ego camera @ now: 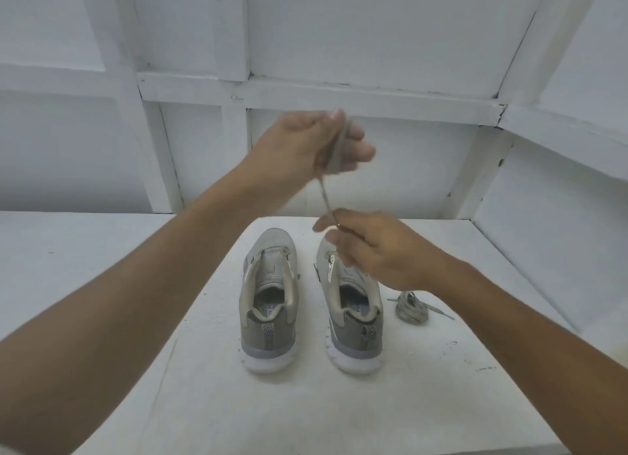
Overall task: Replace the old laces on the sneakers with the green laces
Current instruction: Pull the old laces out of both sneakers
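Note:
Two grey sneakers stand side by side on the white table, heels toward me: the left sneaker [268, 305] and the right sneaker [351, 315]. Both show no laces in their eyelets. My left hand [316, 145] is raised above them and holds a grey lace [331, 152] wound around its fingers. A taut stretch of that lace runs down to my right hand [377, 251], which pinches it just above the right sneaker's toe. A second grey lace [413, 307] lies bundled on the table to the right of the right sneaker. No green laces are in view.
The white table [339, 403] has a raised ledge on the left [85, 251]. White panelled walls [339, 91] close in behind and on the right.

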The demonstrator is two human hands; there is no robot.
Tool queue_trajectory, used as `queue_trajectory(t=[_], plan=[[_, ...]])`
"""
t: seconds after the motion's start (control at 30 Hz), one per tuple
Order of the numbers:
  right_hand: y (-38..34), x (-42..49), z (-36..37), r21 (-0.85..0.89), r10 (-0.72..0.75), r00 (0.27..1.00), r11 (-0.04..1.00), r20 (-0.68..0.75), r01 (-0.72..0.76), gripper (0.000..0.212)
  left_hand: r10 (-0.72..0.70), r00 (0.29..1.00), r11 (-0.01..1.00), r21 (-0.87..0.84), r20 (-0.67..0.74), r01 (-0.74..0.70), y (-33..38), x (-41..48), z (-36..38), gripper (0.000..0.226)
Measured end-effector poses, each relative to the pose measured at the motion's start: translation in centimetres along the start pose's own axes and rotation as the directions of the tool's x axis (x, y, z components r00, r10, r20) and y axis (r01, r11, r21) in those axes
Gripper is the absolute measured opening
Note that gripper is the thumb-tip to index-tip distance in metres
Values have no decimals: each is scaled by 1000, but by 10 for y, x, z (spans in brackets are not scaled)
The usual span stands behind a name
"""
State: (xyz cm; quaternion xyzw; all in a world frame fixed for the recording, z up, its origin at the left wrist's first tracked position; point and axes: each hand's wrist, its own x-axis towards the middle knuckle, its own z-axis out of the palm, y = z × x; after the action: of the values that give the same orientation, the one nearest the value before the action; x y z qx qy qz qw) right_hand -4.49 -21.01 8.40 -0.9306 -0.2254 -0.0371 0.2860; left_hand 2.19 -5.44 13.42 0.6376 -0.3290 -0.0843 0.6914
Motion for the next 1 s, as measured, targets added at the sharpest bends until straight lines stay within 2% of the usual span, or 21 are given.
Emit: queue_trajectory(t=[0.03, 0.07, 0.1, 0.17, 0.23, 0.3, 0.33, 0.4, 0.47, 0.5, 0.57, 0.63, 0.7, 0.73, 0.77, 0.8, 0.83, 0.9, 0.93, 0.97, 1.0], plan=[[-4, -2, -8, -9, -57, 998, 998, -21, 57, 17, 72, 995, 944, 327, -71, -45, -4, 3, -5, 30], [-2, -3, -19, 7, -92, 992, 996, -89, 93, 17, 77, 996, 833, 552, -52, -36, -9, 2, -12, 31], [0, -1, -35, 36, -96, 976, 994, -194, 105, 16, 3, 1000, 781, 624, 11, -9, -13, -1, -17, 33], [9, 4, -58, 55, -55, 917, 995, -396, 84, 16, -176, 957, 911, 406, 230, 70, -15, -13, -14, 38], [16, 11, -51, 139, 5, 908, 989, -418, 59, 21, -115, 920, 992, -7, 374, 127, -6, -19, 1, 42], [15, 12, -22, 197, 48, 960, 980, -275, 8, 30, -31, 969, 952, -287, 244, 103, 2, -11, 13, 43], [11, 8, -9, 145, 20, 987, 989, -158, 4, 27, -25, 991, 950, -305, 132, 65, 4, -5, 15, 43], [2, -2, -5, -21, -76, 997, 997, -4, 76, 17, 34, 997, 999, -10, -71, -35, 1, 3, 9, 46], [0, -4, -27, 13, -103, 990, 994, -100, 104, 15, 55, 998, 872, 488, -36, -31, -7, -2, -1, 59], [2, -2, -39, 17, -99, 976, 994, -192, 104, 16, -26, 999, 796, 606, 40, -3, -12, -6, -2, 66], [14, 3, -55, -14, -75, 938, 997, -338, 74, 16, -216, 957, 849, 522, 194, 86, -16, -14, 4, 78], [23, 7, -40, 12, -39, 933, 999, -357, 46, 24, -235, 925, 971, 113, 298, 210, -9, -14, 12, 77], [24, 6, -14, -74, -33, 954, 997, -298, 12, 35, -199, 955, 923, -286, 221, 259, -3, -7, 16, 72], [20, 0, -2, -127, -76, 983, 990, -167, 55, 31, -198, 972, 907, -353, 130, 231, -2, -3, 14, 69], [13, -8, 5, -132, -109, 993, 986, -47, 102, 24, -193, 980, 932, -306, 42, 196, -4, -1, 13, 68], [8, -11, 3, -142, -114, 993, 983, 17, 115, 21, -171, 985, 975, -146, -29, 165, -7, -2, 11, 69], [5, -11, -7, -111, -125, 992, 986, -16, 123, 21, -139, 989, 984, 106, -56, 144, -10, -5, 9, 71], [4, -7, -36, -18, -97, 980, 995, -174, 95, 17, -161, 985, 841, 531, 57, 106, -19, -12, 8, 81], [10, -4, -48, -27, -94, 958, 996, -270, 90, 15, -225, 964, 813, 573, 139, 107, -23, -15, 9, 86], [15, 0, -56, -29, -80, 939, 997, -333, 74, 14, -293, 930, 852, 501, 221, 150, -25, -16, 10, 87], [19, 2, -56, 8, -61, 925, 998, -374, 69, 14, -326, 895, 921, 317, 304, 228, -24, -17, 12, 87]])
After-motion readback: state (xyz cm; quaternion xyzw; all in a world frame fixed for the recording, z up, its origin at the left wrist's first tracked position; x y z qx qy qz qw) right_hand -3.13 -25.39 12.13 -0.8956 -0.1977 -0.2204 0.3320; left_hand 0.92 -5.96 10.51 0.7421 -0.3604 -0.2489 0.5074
